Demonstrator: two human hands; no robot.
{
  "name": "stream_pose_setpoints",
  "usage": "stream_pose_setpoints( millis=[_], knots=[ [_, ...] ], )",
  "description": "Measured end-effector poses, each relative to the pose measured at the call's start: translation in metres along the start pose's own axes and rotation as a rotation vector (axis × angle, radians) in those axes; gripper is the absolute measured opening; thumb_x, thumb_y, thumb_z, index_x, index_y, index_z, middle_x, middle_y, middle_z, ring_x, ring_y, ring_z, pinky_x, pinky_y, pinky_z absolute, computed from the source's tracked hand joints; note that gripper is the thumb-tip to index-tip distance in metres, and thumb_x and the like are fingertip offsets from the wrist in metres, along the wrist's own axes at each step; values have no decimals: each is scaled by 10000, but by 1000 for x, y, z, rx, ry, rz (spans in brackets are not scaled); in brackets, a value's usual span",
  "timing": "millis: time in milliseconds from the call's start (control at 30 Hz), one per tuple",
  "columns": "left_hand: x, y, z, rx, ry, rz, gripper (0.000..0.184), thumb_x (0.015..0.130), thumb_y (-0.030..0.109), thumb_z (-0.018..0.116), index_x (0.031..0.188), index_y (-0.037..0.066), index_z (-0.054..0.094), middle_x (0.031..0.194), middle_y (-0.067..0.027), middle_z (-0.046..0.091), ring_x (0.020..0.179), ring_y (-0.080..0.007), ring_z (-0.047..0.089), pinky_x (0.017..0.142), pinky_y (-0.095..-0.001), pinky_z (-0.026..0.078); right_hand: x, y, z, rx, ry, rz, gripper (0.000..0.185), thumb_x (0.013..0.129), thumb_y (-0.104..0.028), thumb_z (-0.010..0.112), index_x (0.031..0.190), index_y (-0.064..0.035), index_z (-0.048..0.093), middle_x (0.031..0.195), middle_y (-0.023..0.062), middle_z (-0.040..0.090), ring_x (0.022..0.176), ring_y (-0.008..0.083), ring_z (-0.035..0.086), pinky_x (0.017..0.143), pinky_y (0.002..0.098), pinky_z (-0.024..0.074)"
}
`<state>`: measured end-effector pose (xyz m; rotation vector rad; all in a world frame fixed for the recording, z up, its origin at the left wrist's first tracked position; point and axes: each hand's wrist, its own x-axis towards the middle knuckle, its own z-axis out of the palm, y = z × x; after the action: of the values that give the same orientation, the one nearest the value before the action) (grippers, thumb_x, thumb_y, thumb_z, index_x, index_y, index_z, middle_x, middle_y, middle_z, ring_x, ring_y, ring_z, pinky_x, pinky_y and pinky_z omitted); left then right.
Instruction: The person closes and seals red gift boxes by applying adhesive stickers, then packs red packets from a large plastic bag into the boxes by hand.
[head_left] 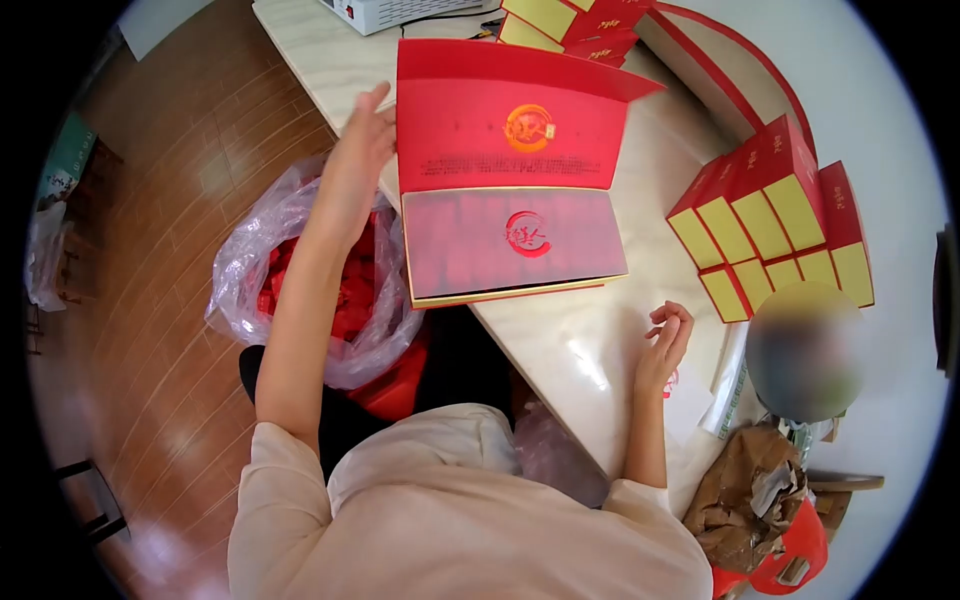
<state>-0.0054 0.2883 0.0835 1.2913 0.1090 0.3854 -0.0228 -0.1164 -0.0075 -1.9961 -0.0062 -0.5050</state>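
A red gift box [515, 130] lies with its lid raised near the table's edge. A translucent sheet [450, 240] printed with a red round logo covers its contents, and packed red pieces show faintly through. At the lid's left edge is my left hand [368, 130], fingers stretched out; some fingers are partly hidden, and I cannot tell whether they press on the lid. My right hand [668, 350] hovers over or rests on the table, right of the box, its fingers loosely bent and apart with nothing in them. Beneath it lies a white sheet [690, 400] with a red print.
Closed red-and-yellow boxes [765, 200] are stacked at the right, with more boxes [560, 25] at the back. Below my left arm, a clear plastic bag [240, 250] holds small red packets [355, 290]. Crumpled brown paper [745, 480] sits at the lower right. A white device [400, 10] stands at the back.
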Motion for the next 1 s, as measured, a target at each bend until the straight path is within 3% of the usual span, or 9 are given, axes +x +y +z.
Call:
stream_pose_setpoints(
  millis=[67,167,267,333,500,800,900,933,1000],
  knots=[
    [-2,8,1,-73,19,68,720,1006,557,204,1450,1,316,1339,-204,511,1259,-254,472,1083,-388,326,0,0,-1,-9,14,-1,295,1027,-250,360,1106,-31,540,910,46,568,840,114,517,648,245,414],
    [-31,25,7,99,-409,-133,774,991,588,108,1418,4,385,1045,-159,693,1108,-234,596,1068,-376,354,4,0,-4,42,40,-36,301,1027,-261,364,1095,-24,537,903,53,564,831,118,522,639,247,417],
    [-57,-7,15,533,-532,-162,666,998,500,361,1459,21,320,1374,-172,513,1338,-259,417,1110,-397,286,7,0,-5,68,71,-33,311,1029,-271,365,1091,-18,534,899,57,562,826,121,529,631,248,421],
    [-74,-8,28,925,-573,75,691,964,450,490,1472,27,288,1503,-164,347,1417,-266,281,1126,-455,235,8,0,-5,60,108,-15,315,1028,-271,361,1080,-15,536,905,61,565,818,123,533,629,251,426],
    [-92,-40,42,1409,-488,457,775,818,475,634,1440,94,372,1506,-124,327,1396,-244,303,1122,-558,185,4,-20,5,-53,72,-143,318,1027,-275,361,1064,-12,537,901,71,570,781,132,530,639,255,434],
    [-89,-39,40,1549,-527,500,759,807,342,687,1451,117,354,1531,-125,287,1420,-257,265,1138,-510,186,82,-137,103,-83,-103,-792,145,899,-2,513,1027,-2,582,911,125,608,781,227,599,690,311,483],
    [-74,-19,30,738,-647,297,583,900,261,618,1409,72,407,1425,-148,445,1331,-278,411,1114,-440,284,107,-184,170,-104,-346,-733,194,893,-46,531,1077,-40,593,941,143,636,859,294,629,746,396,508],
    [-64,-16,25,750,-643,305,583,900,261,618,1409,72,407,1425,-148,445,1331,-278,411,1114,-440,284,121,-184,193,-140,-466,-706,212,894,-63,534,1097,-49,596,968,151,644,913,317,632,781,423,511],
    [-44,-17,11,488,-386,128,433,930,216,580,1325,56,506,1309,-128,549,1215,-245,521,1035,-392,394,154,-163,245,-317,-645,-811,268,885,-89,553,1148,-54,591,1051,168,638,1006,353,605,849,428,503]
  ],
)
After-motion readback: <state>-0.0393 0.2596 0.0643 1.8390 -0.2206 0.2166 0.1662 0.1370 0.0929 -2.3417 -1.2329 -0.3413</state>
